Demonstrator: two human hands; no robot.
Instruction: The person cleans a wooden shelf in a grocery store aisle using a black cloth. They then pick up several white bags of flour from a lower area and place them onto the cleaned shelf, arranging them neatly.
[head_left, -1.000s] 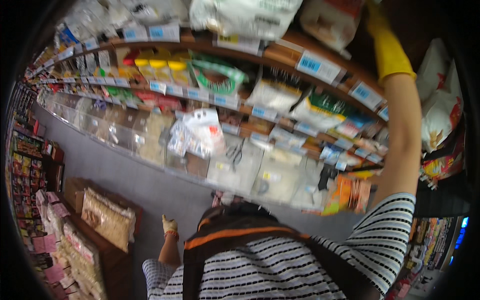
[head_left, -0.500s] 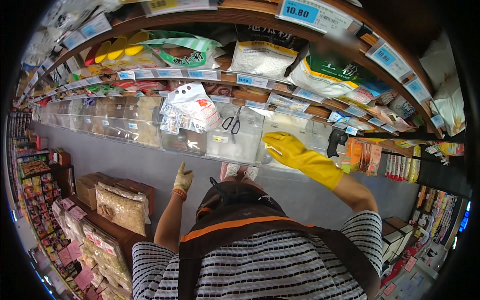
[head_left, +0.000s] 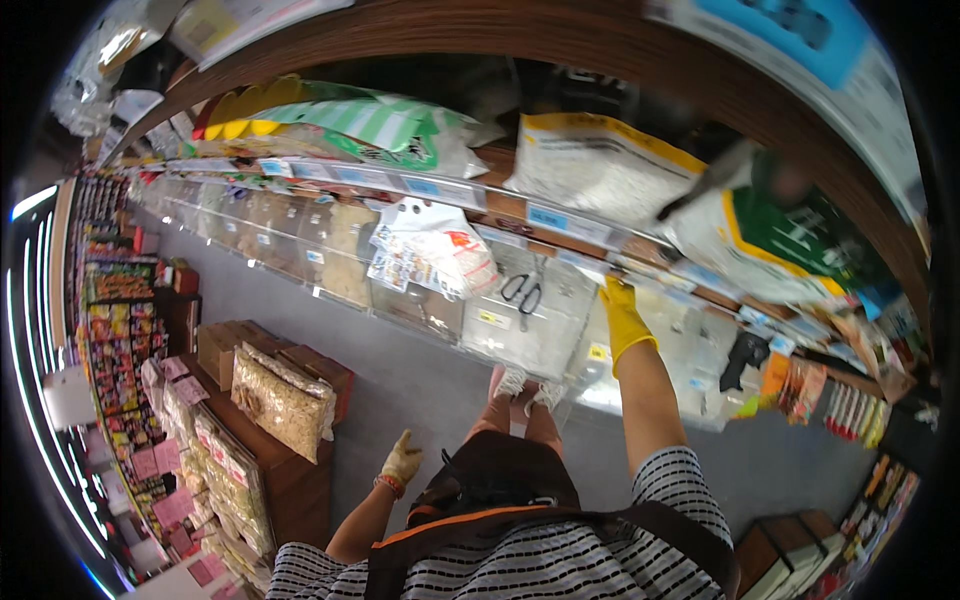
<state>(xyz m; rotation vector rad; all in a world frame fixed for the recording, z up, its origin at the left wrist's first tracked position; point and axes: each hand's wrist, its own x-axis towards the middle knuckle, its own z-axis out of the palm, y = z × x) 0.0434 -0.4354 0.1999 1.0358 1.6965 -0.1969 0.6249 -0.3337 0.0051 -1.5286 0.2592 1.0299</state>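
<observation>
Swinging from ten to twelve o'clock, right hand [head_left: 624,315], grip unclear, flanks scissors [head_left: 534,279] pointing lengthwise toward one; left hand [head_left: 402,461] hangs empty.

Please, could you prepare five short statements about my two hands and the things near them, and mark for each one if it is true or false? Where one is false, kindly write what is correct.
1. The right hand wears a yellow glove. True.
2. The left hand holds the scissors. False: the scissors lie on the clear bins, and nothing shows in that hand.
3. A white plastic bag lies to the left of the scissors. True.
4. The left wrist is bare. False: it wears a reddish-orange bracelet.
5. The right hand is down beside the brown apron. False: it reaches out over the clear bins.
</observation>
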